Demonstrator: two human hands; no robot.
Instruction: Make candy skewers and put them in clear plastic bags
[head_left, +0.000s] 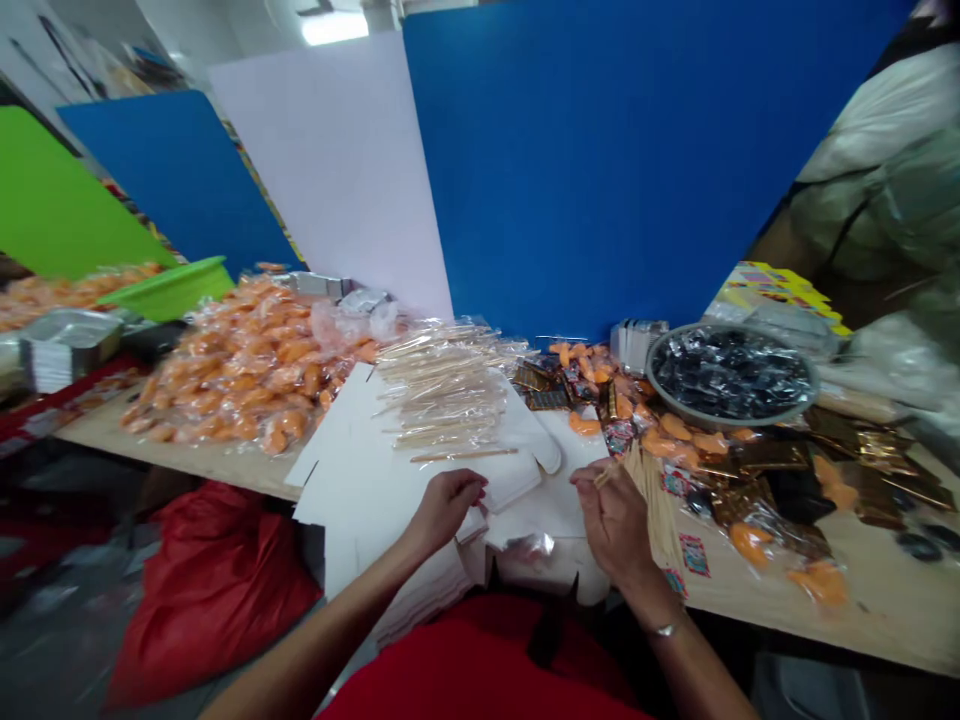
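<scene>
The white die-cut card stack [375,490] is pressed at its edge by the left hand [444,512], apparently to steady it; that grip is curled, though a true hold cannot be told; a bundle of wooden sticks [651,510] is held in the nearly shut grip of the right hand [615,525]; orange moulded pieces in clear wrappers [247,370] are heaped within reach on the counter [187,465].
</scene>
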